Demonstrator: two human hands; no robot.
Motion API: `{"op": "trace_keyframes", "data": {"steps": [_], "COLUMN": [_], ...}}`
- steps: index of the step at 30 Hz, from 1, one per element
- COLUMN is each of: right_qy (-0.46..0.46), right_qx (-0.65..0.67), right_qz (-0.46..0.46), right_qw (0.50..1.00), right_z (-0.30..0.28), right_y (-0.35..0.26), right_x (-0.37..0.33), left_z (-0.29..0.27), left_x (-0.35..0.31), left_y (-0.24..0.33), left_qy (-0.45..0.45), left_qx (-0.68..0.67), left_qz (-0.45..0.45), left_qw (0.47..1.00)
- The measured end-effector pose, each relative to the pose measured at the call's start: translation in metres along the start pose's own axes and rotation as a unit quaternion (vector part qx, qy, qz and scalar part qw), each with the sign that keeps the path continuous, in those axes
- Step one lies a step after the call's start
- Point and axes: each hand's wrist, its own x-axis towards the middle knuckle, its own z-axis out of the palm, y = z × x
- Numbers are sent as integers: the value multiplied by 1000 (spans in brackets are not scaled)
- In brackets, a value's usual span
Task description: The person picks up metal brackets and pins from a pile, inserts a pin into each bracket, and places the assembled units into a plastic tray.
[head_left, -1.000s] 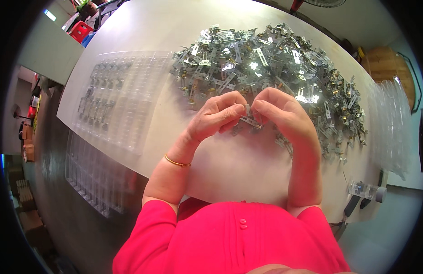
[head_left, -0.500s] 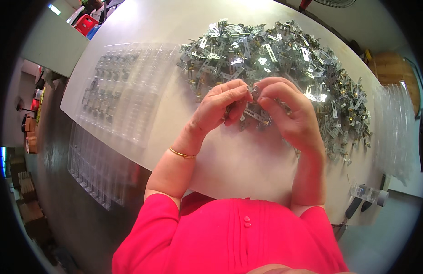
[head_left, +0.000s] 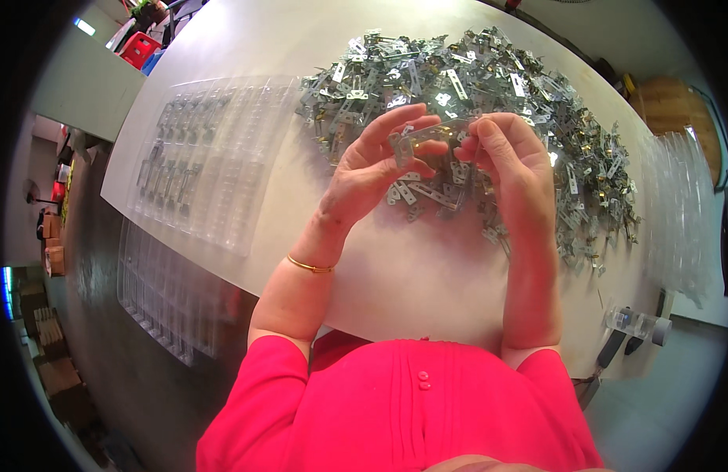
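Observation:
My right hand (head_left: 517, 157) pinches one end of a thin silvery metal bracket (head_left: 438, 135) between thumb and fingers. The bracket stretches left toward my left hand (head_left: 379, 153), whose fingers are spread apart around its other end. Whether the left fingertips touch it is hard to see. Behind and below both hands lies a big heap of loose metal brackets (head_left: 415, 75), some with brass-coloured bits.
To the left on the white table (head_left: 364, 283) lies a clear plastic tray (head_left: 254, 169) with rows of metal parts in its left section. More clear trays (head_left: 171, 295) sit lower left; others are stacked (head_left: 682, 212) at the right. A clear bottle (head_left: 639, 324) lies at the right edge.
Both hands were pinched close together over a small piece. Now my left fingers have spread, and the bracket shows lengthwise between the hands, held by the right, which has turned.

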Motion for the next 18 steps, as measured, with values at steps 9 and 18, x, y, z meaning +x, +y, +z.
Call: {"op": "trace_keyframes", "data": {"steps": [9, 18], "right_qy": [-57, -35], "right_qx": [-42, -156], "right_qz": [73, 7], "right_qw": [995, 987], "right_z": [2, 15], "right_y": [8, -5], "right_x": [-1, -16], "left_z": [-10, -8], "left_x": [3, 0], "left_y": [-6, -1], "left_qy": [8, -2], "left_qx": [-11, -34], "left_qz": [46, -28], "left_qw": [999, 999]}}
